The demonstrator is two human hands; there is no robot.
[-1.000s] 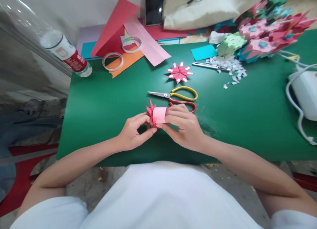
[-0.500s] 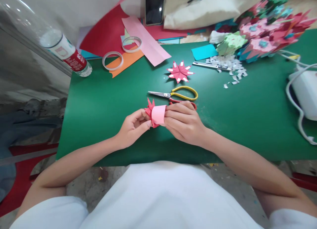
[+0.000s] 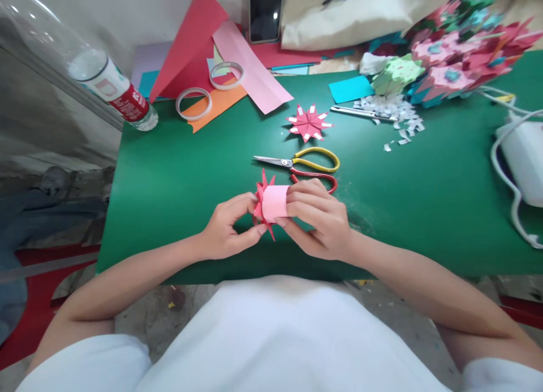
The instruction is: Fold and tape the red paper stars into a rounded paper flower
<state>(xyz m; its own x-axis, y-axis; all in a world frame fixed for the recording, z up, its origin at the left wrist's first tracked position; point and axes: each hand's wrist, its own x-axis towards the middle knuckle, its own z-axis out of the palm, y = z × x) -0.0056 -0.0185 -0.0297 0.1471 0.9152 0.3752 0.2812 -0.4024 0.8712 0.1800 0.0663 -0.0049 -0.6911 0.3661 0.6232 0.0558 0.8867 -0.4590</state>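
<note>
While a white shirt [image 3: 280, 335] fills the bottom middle of the frame, the two forearms reach in from the lower corners toward the centre. There the left hand [image 3: 231, 228] grips a spiky red paper piece [image 3: 259, 198] between thumb and fingers, and the right hand [image 3: 320, 219] grasps a curled pink paper band [image 3: 275, 203], thumb under its lower edge and fingers at its right end. Band and red piece touch side by side above the green bench [image 3: 169, 171], in the middle of the frame.

Just beyond the right hand lie scissors [image 3: 288, 163] with one yellow and one red handle, blades pointing left. Past them, above centre, rests a red paper star [image 3: 309, 124] with white strips on its points. At right is a white box [image 3: 524, 160] with a cord. Upper right of centre, a knife [image 3: 360, 113] lies beside white scraps [image 3: 407, 120], near paper flowers [image 3: 449, 78]. At upper left stands a bottle [image 3: 127, 100]; right of it are two tape rings on coloured paper sheets [image 3: 267, 95]. Along the top edge are a phone [image 3: 266, 13] and a cream bag [image 3: 348, 27].
</note>
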